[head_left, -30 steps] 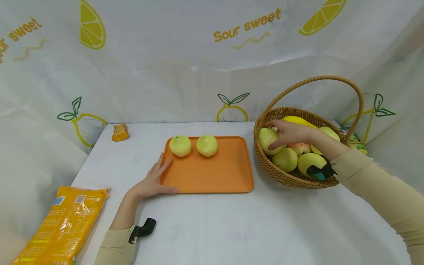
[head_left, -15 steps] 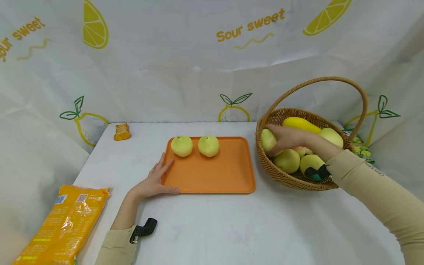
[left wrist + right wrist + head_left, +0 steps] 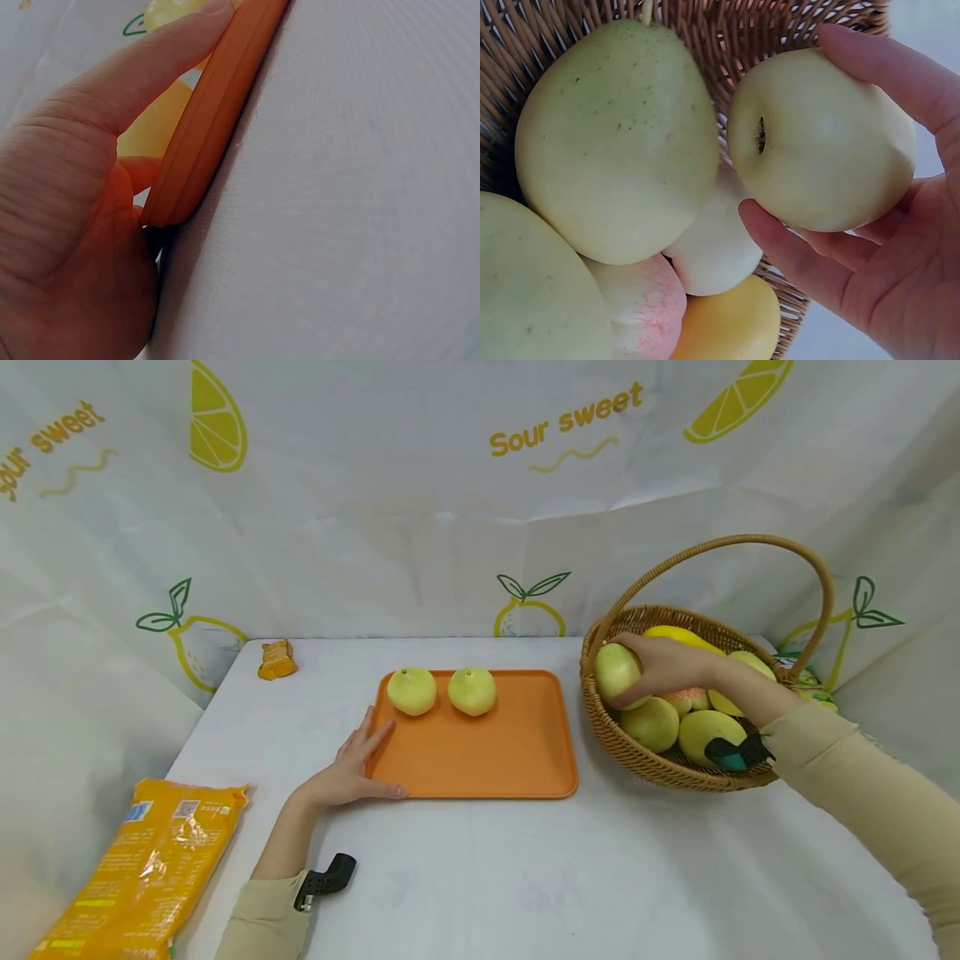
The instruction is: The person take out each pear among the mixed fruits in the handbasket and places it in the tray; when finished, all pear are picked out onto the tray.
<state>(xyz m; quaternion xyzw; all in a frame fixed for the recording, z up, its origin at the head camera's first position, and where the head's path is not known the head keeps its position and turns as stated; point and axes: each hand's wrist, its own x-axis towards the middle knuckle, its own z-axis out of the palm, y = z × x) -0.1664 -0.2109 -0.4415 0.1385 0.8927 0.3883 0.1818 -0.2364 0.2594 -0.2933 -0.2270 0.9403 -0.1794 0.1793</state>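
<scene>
In the head view, my right hand [image 3: 663, 668] grips a pale yellow-green pear [image 3: 617, 670] at the left side of the wicker basket [image 3: 637, 760]. Thumb and fingers lie around that pear [image 3: 821, 142] in the right wrist view, its dark blossom end showing. Beside it sits a larger green pear [image 3: 619, 142] with a stem. My left hand [image 3: 347, 775] rests at the left edge of the orange tray [image 3: 472, 760], fingers spread. Its thumb [image 3: 169, 56] lies along the tray's rim in the left wrist view. Two pears, a left pear [image 3: 412, 691] and a right pear [image 3: 472, 691], stand at the tray's back.
The basket's tall handle [image 3: 738, 537] arches over more pears, a pinkish peach [image 3: 686, 698] and a long yellow fruit [image 3: 682, 637]. An orange packet [image 3: 146, 868] lies front left, and a small wrapped snack [image 3: 277, 659] back left. A printed cloth hangs behind.
My right hand has closed around the pear at the basket's left side and raised it slightly. The left hand and the tray stay in place.
</scene>
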